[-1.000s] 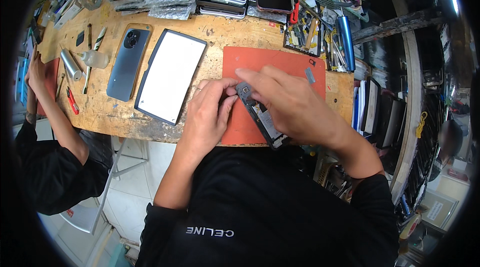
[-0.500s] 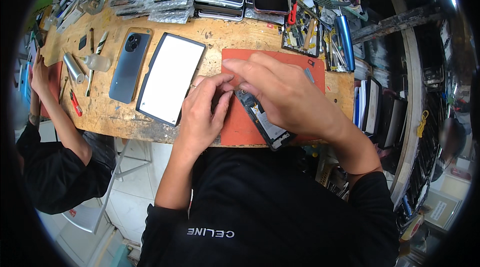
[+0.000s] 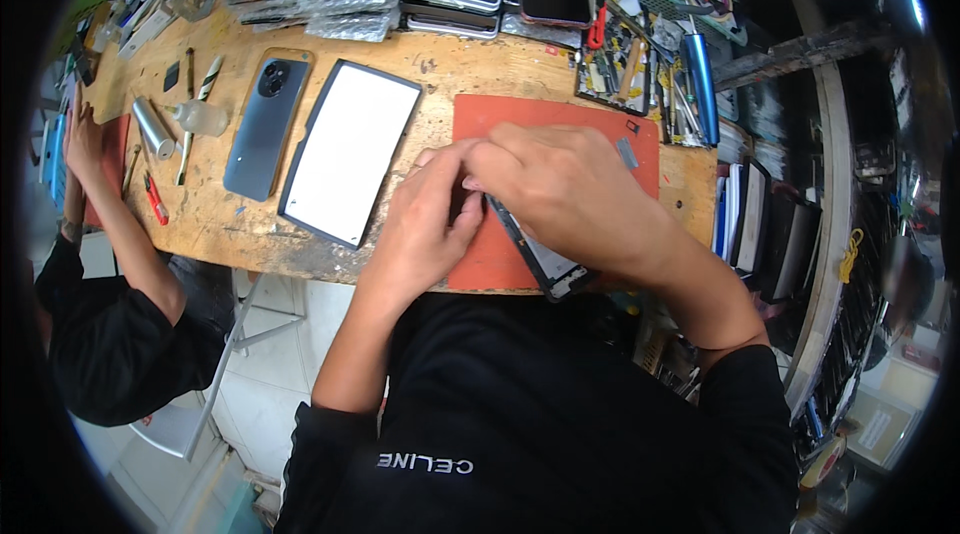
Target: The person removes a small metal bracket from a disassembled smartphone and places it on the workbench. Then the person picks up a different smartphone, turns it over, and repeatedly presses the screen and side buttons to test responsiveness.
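Note:
A black phone frame (image 3: 545, 264) lies on an orange mat (image 3: 560, 119) on the wooden bench, mostly hidden under my hands. My right hand (image 3: 570, 194) covers its upper part, fingers curled over it and gripping its edge. My left hand (image 3: 430, 219) presses in from the left, fingertips pinched at the frame's top end where the two hands meet. Whether a small tool sits between the fingers is hidden.
Left of the mat lie a white-faced screen panel (image 3: 350, 164) and a dark blue phone (image 3: 265, 124) face down. Small tools, a bottle (image 3: 200, 117) and a metal cylinder (image 3: 153, 127) lie further left. Stacked screens and parts trays line the bench's back. Another person's arm (image 3: 100, 194) rests at the left.
Both hands have shifted slightly left and up over the frame, closing tighter together at its top end. The phone frame stays on the mat.

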Motion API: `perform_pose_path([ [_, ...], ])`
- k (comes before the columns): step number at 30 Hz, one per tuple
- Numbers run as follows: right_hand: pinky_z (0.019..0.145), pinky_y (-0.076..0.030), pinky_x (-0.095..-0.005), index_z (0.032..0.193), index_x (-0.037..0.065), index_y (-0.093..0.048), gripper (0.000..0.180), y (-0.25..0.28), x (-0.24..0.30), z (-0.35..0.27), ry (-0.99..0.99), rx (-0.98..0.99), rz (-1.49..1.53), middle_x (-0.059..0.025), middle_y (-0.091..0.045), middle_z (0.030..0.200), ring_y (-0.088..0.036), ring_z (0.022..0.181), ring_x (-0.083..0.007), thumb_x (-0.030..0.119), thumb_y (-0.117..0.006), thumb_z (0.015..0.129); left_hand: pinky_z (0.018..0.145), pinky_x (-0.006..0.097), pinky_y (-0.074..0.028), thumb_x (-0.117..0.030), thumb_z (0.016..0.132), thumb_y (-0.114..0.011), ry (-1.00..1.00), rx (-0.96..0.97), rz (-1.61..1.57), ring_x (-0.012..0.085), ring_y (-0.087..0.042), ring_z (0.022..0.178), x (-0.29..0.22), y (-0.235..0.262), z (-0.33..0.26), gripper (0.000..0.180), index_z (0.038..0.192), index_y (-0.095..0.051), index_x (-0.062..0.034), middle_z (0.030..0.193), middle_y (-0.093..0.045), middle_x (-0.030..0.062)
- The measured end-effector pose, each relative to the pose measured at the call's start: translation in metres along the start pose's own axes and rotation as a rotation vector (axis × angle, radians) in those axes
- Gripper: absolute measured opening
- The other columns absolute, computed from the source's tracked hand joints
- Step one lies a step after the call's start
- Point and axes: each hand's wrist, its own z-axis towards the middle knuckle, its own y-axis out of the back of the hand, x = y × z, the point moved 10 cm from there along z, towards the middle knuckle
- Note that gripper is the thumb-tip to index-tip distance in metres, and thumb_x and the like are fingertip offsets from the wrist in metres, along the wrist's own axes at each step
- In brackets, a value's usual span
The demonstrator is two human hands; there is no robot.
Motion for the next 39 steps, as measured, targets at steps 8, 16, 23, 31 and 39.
perform_pose_path([
  [8,0.075,-0.052,-0.0443,0.125,0.004,-0.065,0.036,0.002,0.002,0.003,-0.032,0.015,-0.113,-0.013,-0.059,0.092,-0.065,0.087,-0.0343,0.003,-0.069,0.089,0.082,0.042,-0.053,0.0,0.089,-0.076,0.027,-0.091,0.313,0.0343,-0.067,0.092,-0.01,0.065,-0.018,0.02,0.107,-0.069,-0.0018,0.097,-0.07,0.0141],
  [16,0.073,-0.051,-0.0453,0.116,0.002,-0.066,0.031,0.001,0.001,0.0,-0.02,-0.03,-0.135,-0.013,-0.058,0.09,-0.063,0.083,-0.0345,0.0,-0.069,0.085,0.085,0.043,-0.048,-0.002,0.082,-0.076,0.119,0.238,0.629,0.0357,-0.064,0.091,0.023,0.128,-0.023,0.011,0.092,-0.071,-0.0013,0.089,-0.071,0.0145],
  [23,0.07,-0.051,-0.0455,0.095,0.004,-0.058,0.009,0.0,0.001,0.0,-0.043,-0.04,-0.171,-0.0127,-0.056,0.086,-0.063,0.078,-0.0323,0.002,-0.064,0.089,0.076,0.048,-0.052,-0.013,0.095,-0.07,0.413,-0.17,0.677,0.0381,-0.068,0.085,0.041,0.189,-0.034,0.011,0.096,-0.073,-0.0017,0.088,-0.072,0.018],
  [31,0.067,-0.052,-0.0462,0.108,0.001,-0.064,0.021,-0.001,0.0,0.001,-0.033,-0.051,-0.044,-0.0143,-0.056,0.088,-0.064,0.075,-0.0334,-0.003,-0.06,0.088,0.075,0.044,-0.052,-0.005,0.086,-0.076,0.335,-0.22,0.674,0.033,-0.066,0.082,0.04,0.134,-0.048,0.014,0.099,-0.071,0.0005,0.087,-0.07,0.0154],
  [39,0.059,-0.051,-0.0466,0.092,0.003,-0.057,0.009,0.003,0.005,0.006,-0.012,-0.137,-0.095,-0.0139,-0.056,0.086,-0.063,0.066,-0.0351,-0.003,-0.061,0.086,0.069,0.041,-0.052,0.0,0.082,-0.078,0.158,-0.404,0.731,0.0297,-0.067,0.077,-0.014,0.111,-0.05,0.013,0.09,-0.068,-0.0024,0.081,-0.066,0.0103],
])
